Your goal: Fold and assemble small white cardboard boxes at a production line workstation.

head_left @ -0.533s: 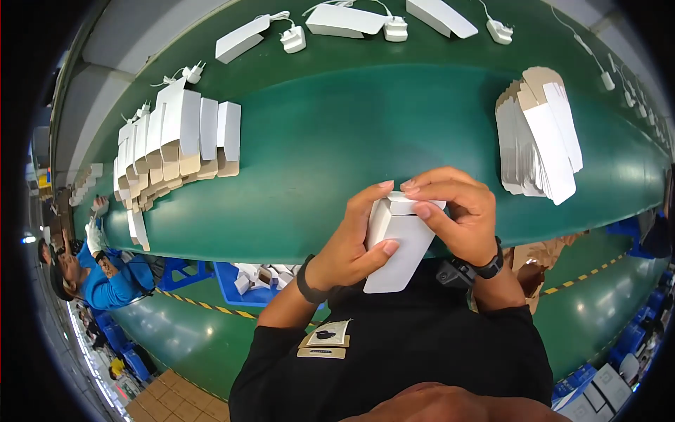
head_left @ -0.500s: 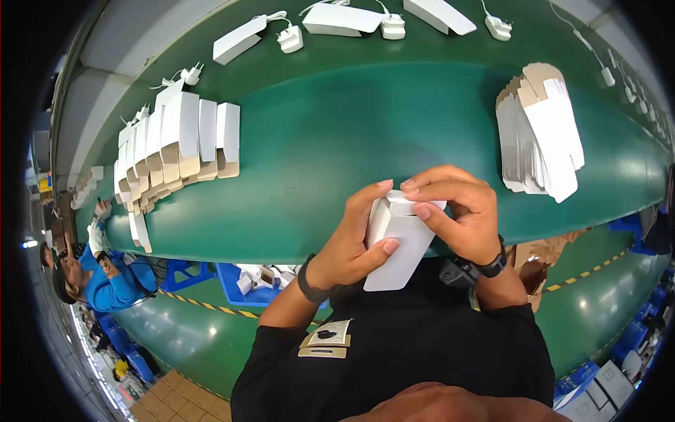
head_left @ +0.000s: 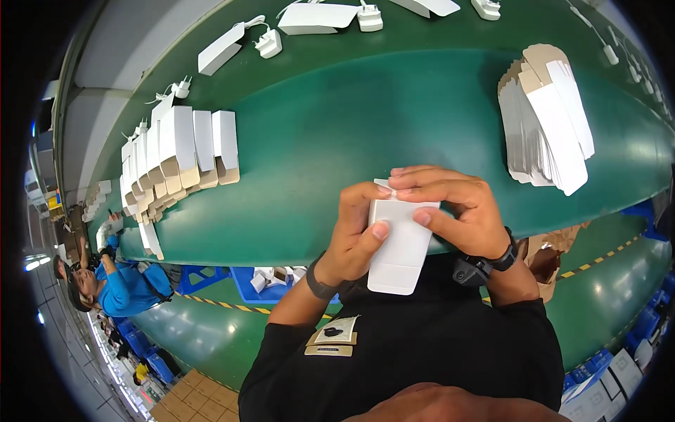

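Observation:
A small white carton [head_left: 399,243] is held between both hands at the table's near edge. My left hand [head_left: 357,228] grips its left side, thumb on the broad face and fingers round the far left corner. My right hand [head_left: 460,211] is closed over the far right corner, its thumb pressing on the same face and its fingers across the far end. A small flap stands partly raised at that far end, and the fingers hide the rest of it. A crease crosses the carton near its rounded near end.
Standing open white cartons [head_left: 179,144] crowd the left of the green table [head_left: 351,119]. Flattened cartons [head_left: 538,130] are stacked at the right. White plug adapters [head_left: 268,43] and cartons lie along the far strip. A co-worker in blue [head_left: 137,285] is at far left, near a blue bin [head_left: 246,287].
The carton has turned in my hands, so its broad face and creased near end now show more fully. My fingers have shifted at the far end. The whole view has moved slightly.

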A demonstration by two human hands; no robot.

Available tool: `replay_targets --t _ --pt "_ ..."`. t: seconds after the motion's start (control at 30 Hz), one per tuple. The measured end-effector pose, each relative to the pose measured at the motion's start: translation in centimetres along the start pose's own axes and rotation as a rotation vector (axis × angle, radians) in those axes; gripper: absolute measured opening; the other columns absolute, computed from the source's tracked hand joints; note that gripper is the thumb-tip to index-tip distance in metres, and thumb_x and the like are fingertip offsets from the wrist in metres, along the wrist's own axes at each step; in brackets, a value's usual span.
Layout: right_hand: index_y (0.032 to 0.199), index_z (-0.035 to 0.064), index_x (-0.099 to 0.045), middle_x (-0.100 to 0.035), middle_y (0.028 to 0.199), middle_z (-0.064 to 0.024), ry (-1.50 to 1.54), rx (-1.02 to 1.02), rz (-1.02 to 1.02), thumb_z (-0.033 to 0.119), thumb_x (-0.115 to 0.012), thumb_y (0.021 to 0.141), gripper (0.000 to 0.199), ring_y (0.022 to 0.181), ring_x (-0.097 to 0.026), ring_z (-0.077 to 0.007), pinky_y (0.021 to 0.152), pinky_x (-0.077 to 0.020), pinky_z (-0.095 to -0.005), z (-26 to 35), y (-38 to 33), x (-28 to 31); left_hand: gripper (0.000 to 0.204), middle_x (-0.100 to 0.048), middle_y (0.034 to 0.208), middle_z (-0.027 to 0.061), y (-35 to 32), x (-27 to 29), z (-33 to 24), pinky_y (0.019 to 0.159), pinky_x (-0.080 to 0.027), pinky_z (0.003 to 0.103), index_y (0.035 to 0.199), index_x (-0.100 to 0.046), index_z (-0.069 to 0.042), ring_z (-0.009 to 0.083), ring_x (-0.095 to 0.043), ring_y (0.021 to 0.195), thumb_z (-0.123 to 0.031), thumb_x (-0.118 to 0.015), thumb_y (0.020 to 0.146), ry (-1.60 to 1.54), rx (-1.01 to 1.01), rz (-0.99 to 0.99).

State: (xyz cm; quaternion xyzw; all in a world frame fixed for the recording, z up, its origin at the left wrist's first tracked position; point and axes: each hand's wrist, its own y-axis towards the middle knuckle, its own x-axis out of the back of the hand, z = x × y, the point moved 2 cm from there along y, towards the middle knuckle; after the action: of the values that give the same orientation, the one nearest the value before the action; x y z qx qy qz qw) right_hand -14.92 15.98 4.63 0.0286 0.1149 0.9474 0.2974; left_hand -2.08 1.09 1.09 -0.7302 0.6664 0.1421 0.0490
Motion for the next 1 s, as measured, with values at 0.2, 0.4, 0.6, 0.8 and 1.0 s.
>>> replay_targets --t 0.2,0.4,0.6,0.8,1.0 --pt "0.114 0.0002 -0.069 -0.065 0.124 -0.0184 -0.284 0.075 -0.094 0.004 -0.072 0.080 0.034 0.121 -0.059 -0.0368 0.102 -0.0452 -0.0445 2.0 -0.1 1.9 0.045 -0.049 0.122 0.0117 3.3 0.8 -1.5 0.093 -0.043 0.034 0.138 -0.032 -0.007 0.0179 -0.051 0.107 -0.020 -0.051 0.100 0.256 -0.007 -0.146" --pt "0.124 0.0014 -0.063 -0.060 0.129 -0.0180 -1.480 0.048 -0.576 0.008 -0.072 0.080 0.046 0.122 -0.055 -0.0378 0.104 -0.0410 -0.0455 7.0 -2.8 8.2 0.045 -0.057 0.099 0.0043 15.3 3.9 -5.6 0.080 -0.044 0.023 0.137 -0.034 -0.006 0.0112 -0.056 0.091 -0.013 -0.055 0.098 0.431 0.002 -0.247" --pt "0.115 0.0006 -0.065 -0.064 0.122 -0.0167 -1.461 -0.047 -0.620 0.007 -0.069 0.082 0.034 0.115 -0.059 -0.0347 0.098 -0.0435 -0.0443 6.0 -4.7 10.7 0.046 -0.060 0.102 0.0110 32.2 -1.6 -3.9 0.074 -0.054 0.028 0.129 -0.036 -0.005 0.0173 -0.060 0.094 -0.012 -0.064 0.094 0.167 0.030 -0.189" --pt "0.108 0.0004 -0.067 -0.069 0.111 -0.0144 -1.487 0.066 -0.629 0.004 -0.064 0.085 0.024 0.110 -0.062 -0.0315 0.095 -0.0460 -0.0430 7.8 -4.5 10.1 0.054 -0.057 0.111 0.0190 40.7 -7.5 2.1 0.076 -0.060 0.032 0.130 -0.035 -0.002 0.0237 -0.063 0.091 -0.001 -0.068 0.088 -0.104 0.087 -0.360" --pt "0.106 0.0002 -0.067 -0.070 0.108 -0.0133 -1.527 0.259 -0.648 0.004 -0.063 0.086 0.021 0.105 -0.065 -0.0302 0.090 -0.0496 -0.0412 10.0 -4.9 10.2 0.060 -0.051 0.124 0.0204 42.8 -7.2 0.8 0.087 -0.055 0.037 0.137 -0.033 -0.005 0.0243 -0.057 0.113 -0.007 -0.068 0.088 0.642 -0.179 -0.249"
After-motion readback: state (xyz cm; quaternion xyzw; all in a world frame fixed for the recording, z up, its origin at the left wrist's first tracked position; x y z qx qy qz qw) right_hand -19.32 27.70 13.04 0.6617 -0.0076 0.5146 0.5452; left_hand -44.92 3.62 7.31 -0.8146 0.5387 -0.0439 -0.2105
